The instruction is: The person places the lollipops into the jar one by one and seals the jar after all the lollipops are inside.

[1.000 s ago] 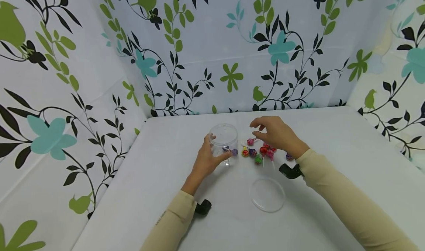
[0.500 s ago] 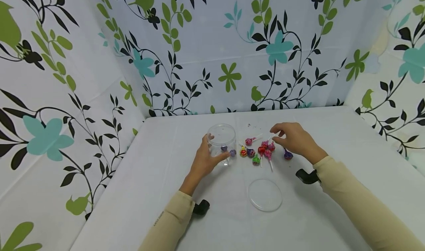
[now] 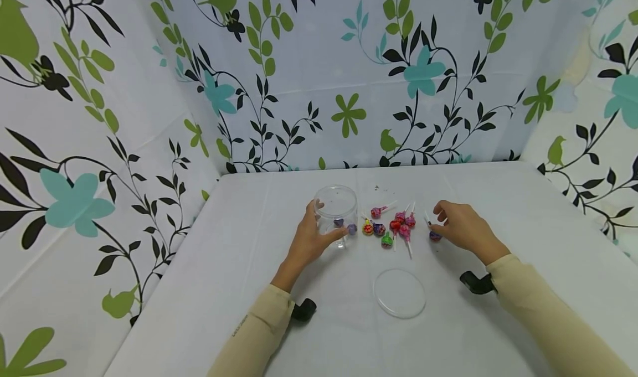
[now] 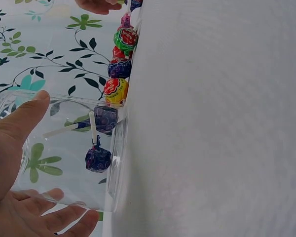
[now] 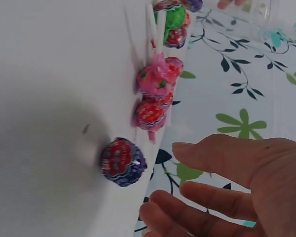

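My left hand (image 3: 311,238) grips a clear plastic jar (image 3: 336,200) that stands upright on the white table. Two purple-wrapped lollipops (image 4: 98,159) lie inside it, plain in the left wrist view. At the right, my right hand (image 3: 463,227) hovers beside a lone purple lollipop (image 3: 435,236). In the right wrist view, thumb and fingers are spread apart close to that lollipop (image 5: 122,162), with nothing seen between them; its stick is hidden there. Between the hands lies a loose group of pink, red, green, yellow and purple lollipops (image 3: 405,232).
A clear round lid (image 3: 400,293) lies flat on the table (image 3: 339,327) in front of the lollipops. Patterned cloth (image 3: 299,89) with leaves and birds hangs behind the table and on both sides.
My right hand has moved right, from above the lollipop group to the lone purple one. The left hand and the jar stay in place.
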`<state>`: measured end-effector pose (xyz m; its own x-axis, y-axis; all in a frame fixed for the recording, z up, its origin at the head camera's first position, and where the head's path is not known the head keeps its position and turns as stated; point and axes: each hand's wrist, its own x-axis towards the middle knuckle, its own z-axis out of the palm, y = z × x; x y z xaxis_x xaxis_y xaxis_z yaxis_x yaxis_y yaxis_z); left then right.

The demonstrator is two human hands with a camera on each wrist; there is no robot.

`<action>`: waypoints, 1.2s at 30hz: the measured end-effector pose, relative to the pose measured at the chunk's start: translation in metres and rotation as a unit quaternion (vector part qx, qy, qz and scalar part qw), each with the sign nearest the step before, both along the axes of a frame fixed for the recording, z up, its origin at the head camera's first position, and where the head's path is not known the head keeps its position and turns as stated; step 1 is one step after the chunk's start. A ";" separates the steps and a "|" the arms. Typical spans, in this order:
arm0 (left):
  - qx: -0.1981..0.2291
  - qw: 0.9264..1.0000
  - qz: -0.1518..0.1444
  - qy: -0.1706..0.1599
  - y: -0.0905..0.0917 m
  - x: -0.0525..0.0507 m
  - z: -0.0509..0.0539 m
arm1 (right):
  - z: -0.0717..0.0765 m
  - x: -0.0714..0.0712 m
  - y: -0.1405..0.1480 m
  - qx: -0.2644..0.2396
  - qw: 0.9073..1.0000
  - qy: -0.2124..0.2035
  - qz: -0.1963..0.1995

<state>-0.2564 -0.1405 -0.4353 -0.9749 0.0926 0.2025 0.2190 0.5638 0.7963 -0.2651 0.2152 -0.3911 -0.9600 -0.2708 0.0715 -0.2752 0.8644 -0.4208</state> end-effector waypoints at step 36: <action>0.007 1.000 0.004 -0.008 0.000 0.001 0.003 | 0.023 0.005 -0.024 -0.090 0.993 0.064 0.045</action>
